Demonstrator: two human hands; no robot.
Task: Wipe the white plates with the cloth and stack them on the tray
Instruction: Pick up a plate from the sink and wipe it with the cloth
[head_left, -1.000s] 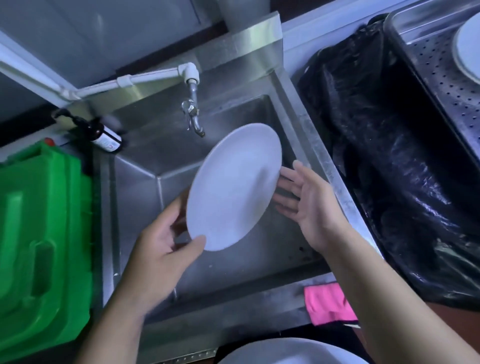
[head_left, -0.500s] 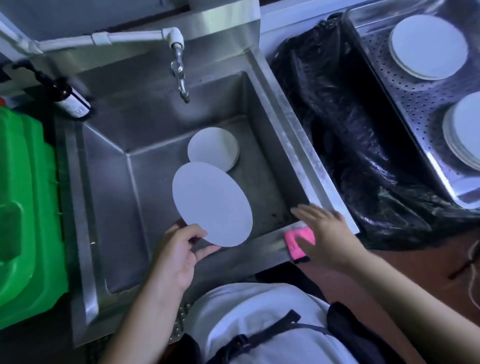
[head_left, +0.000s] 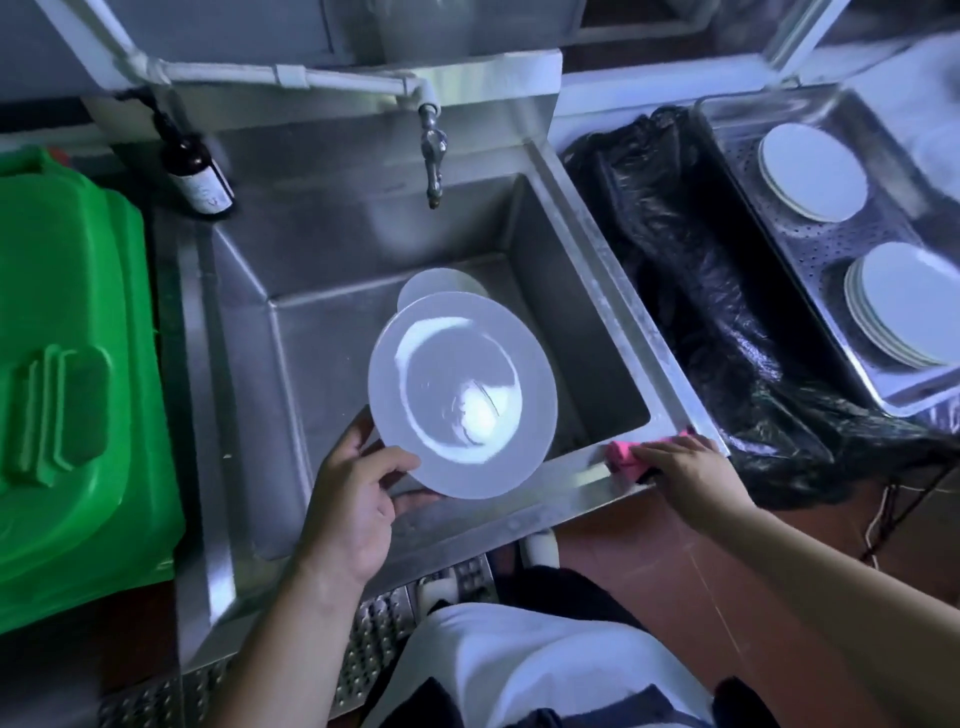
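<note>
White plate (head_left: 462, 395) was gripped at its rim by the left hand (head_left: 353, 499) above the sink (head_left: 618, 291); pink cloth (head_left: 626, 453) was pinched by the right hand (head_left: 685, 473).

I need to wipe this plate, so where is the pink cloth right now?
The pink cloth lies on the sink's front rim at its right corner, under the right hand, beside the black bin bag.

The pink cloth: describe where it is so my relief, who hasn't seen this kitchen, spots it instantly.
Find the steel sink in the middle. On its front rim, at the right corner beside the black bin bag, the right hand rests on the pink cloth. It is the only pink thing among steel and white plates.
</note>
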